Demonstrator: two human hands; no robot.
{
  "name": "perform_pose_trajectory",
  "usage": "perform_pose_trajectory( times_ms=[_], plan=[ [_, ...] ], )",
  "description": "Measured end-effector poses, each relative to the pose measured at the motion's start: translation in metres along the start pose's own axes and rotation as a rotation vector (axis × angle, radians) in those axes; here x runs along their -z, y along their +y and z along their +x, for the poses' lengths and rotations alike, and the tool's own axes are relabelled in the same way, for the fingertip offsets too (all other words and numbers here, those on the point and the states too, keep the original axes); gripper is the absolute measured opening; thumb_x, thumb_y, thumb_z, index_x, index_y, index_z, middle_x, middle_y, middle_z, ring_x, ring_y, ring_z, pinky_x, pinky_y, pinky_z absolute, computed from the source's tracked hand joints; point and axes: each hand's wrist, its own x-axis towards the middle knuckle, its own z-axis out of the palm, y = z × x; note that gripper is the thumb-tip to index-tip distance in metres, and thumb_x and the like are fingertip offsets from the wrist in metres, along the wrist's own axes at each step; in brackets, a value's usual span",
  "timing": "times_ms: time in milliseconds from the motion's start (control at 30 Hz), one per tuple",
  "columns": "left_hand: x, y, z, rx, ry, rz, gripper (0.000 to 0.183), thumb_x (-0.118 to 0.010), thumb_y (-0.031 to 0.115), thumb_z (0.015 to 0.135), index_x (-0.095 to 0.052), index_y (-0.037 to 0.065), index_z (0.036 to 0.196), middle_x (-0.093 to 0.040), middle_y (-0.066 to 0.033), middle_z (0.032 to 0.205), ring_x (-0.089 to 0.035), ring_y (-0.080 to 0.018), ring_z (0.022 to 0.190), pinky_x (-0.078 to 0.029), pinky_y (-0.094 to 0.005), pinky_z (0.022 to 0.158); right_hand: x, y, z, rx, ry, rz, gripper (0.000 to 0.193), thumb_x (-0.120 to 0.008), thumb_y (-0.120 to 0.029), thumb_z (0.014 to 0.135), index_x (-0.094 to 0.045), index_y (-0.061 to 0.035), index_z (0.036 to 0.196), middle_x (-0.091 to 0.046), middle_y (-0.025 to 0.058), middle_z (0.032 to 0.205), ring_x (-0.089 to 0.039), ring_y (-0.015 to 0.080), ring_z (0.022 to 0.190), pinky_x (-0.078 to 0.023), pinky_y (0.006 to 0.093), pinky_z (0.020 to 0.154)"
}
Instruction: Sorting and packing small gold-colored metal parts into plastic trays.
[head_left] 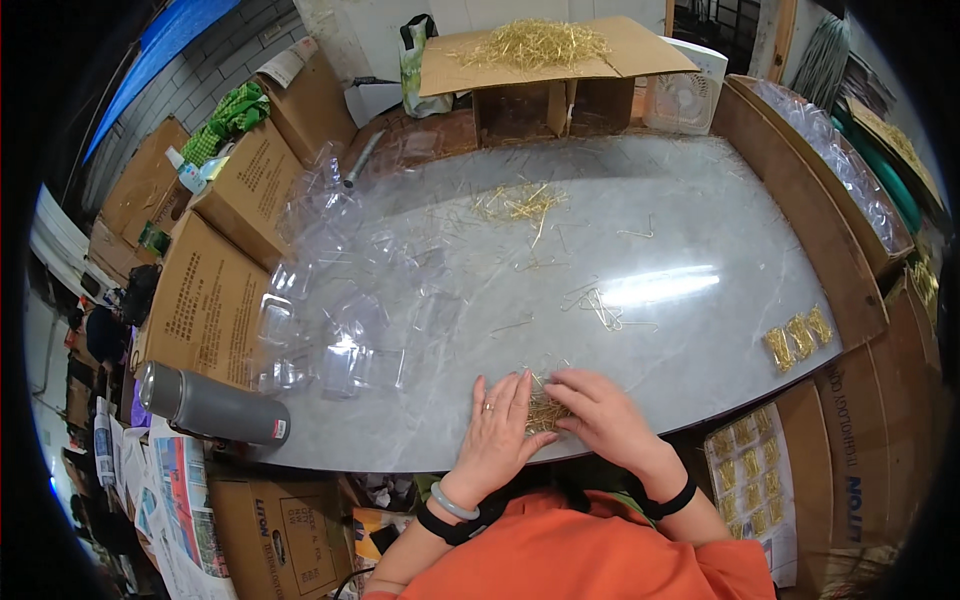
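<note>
At the near edge of the table, a small bundle of gold-coloured bent wire hooks (545, 412) lies between my two hands. My left hand (498, 425) is against the bundle's left side, fingers stretched out and thumb spread along its near end. From the right, my right hand (600, 412) curls over the bundle, fingers at its far end and thumb at the near end. Farther off lie a few loose wire hooks (605, 310) and a small scattered heap of wire hooks (520, 203). Clear plastic boxes (355, 325) cover the table's left side.
A grey bottle (215, 403) lies at the left edge by cardboard boxes (210, 290). Three clear packs of gold hooks (800, 338) sit at the right edge; more packs (745, 470) lie below. At the back, a cardboard sheet (640, 55) bears a large wire pile, beside a white fan (685, 95).
</note>
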Motion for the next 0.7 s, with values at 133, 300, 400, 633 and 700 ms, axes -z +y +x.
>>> perform_pose_trajectory(
  times_ms=[133, 300, 400, 633, 700],
  plan=[
    [-0.004, -0.005, 0.0, 0.019, 0.013, 0.002, 0.101, -0.078, 0.047, 0.087, -0.028, -0.006, 0.157, -0.044, -0.025, 0.15, -0.038, -0.0425, 0.144, -0.021, -0.0625, 0.122, 0.024, -0.016, -0.004, -0.037, 0.104, -0.232, 0.057, -0.079, -0.019, 0.084, -0.058, -0.0061, 0.135, -0.058, 0.0147, 0.142, -0.053, 0.0351, 0.132, -0.043, 0.0467, 0.112],
    [0.005, 0.007, 0.011, 0.039, -0.004, -0.056, 0.095, -0.075, 0.048, 0.088, -0.033, -0.005, 0.155, -0.048, -0.021, 0.149, -0.037, -0.0425, 0.145, -0.019, -0.0663, 0.12, 0.007, 0.006, -0.007, 0.092, 0.031, -0.132, 0.048, -0.075, -0.012, 0.086, -0.061, -0.0067, 0.132, -0.063, 0.0149, 0.135, -0.055, 0.0352, 0.131, -0.045, 0.0497, 0.11],
    [0.006, 0.005, 0.013, -0.003, -0.066, -0.027, 0.087, -0.074, 0.045, 0.09, -0.036, 0.001, 0.156, -0.052, -0.0161, 0.147, -0.038, -0.0419, 0.144, -0.017, -0.0687, 0.119, -0.005, 0.004, -0.009, 0.018, 0.081, 0.041, 0.047, -0.074, -0.01, 0.087, -0.061, -0.0054, 0.132, -0.063, 0.0141, 0.136, -0.054, 0.0362, 0.132, -0.044, 0.0514, 0.11],
    [0.008, -0.005, 0.008, -0.116, -0.106, -0.075, 0.073, -0.07, 0.028, 0.094, -0.039, 0.004, 0.155, -0.058, -0.012, 0.142, -0.039, -0.0399, 0.144, -0.015, -0.0697, 0.119, 0.021, -0.009, -0.002, 0.024, 0.104, -0.136, 0.056, -0.08, -0.016, 0.083, -0.059, -0.004, 0.133, -0.058, 0.0137, 0.14, -0.052, 0.0375, 0.132, -0.046, 0.0464, 0.108],
    [0.005, -0.006, 0.008, -0.093, -0.08, -0.134, 0.075, -0.072, 0.029, 0.093, -0.039, 0.0, 0.154, -0.056, -0.0149, 0.143, -0.039, -0.0397, 0.144, -0.016, -0.0681, 0.12, 0.017, -0.003, -0.003, 0.008, 0.026, -0.116, 0.061, -0.082, -0.021, 0.082, -0.057, -0.0039, 0.136, -0.057, 0.014, 0.141, -0.051, 0.0372, 0.133, -0.044, 0.0469, 0.109]
  ],
)
